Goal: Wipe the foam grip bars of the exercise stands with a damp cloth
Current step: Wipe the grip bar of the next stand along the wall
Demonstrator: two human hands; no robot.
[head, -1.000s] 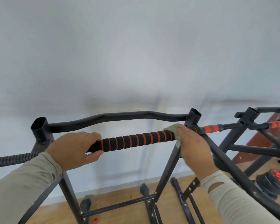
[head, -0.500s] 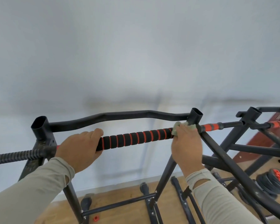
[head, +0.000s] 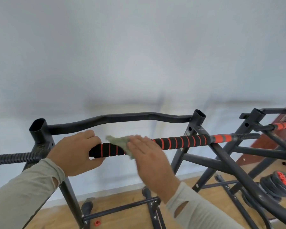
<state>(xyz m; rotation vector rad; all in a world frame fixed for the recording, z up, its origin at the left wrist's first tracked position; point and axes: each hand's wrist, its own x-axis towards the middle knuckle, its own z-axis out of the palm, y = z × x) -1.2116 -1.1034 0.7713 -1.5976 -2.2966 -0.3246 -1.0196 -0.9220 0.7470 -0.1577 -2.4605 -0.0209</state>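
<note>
Wall (head: 139, 55) fills most of the view; wood floor (head: 122, 217) below.

Nearest exercise stand (head: 40, 129): black frame, bent upper rail, uprights left and right. A second stand (head: 254, 116) sits to the right, with its own orange-and-black grip section (head: 281, 125) not yet touched by the cloth in this view. Weight plates (head: 274, 184) lie on the floor at far right.

Foam grip bar (head: 180, 142) runs across the near stand, black with orange rings.

My left hand (head: 76, 152) has its fingers curled round the left end of the bar, steadying it. My right hand (head: 147, 156) lies over the middle of the bar, fingers held fairly straight and flat, pressing the cloth (head: 120, 141) onto the foam. The hand is blurred, so I cannot say for certain whether the thumb hooks under the bar.

Step in hand, as I judge it: a wiping pass along this bar, cloth at mid-length, close to my left hand.

Next move likely calls for lifting or shifting the left hand so the cloth can reach the foam beneath it, then moving on to the right-hand stand.
</note>
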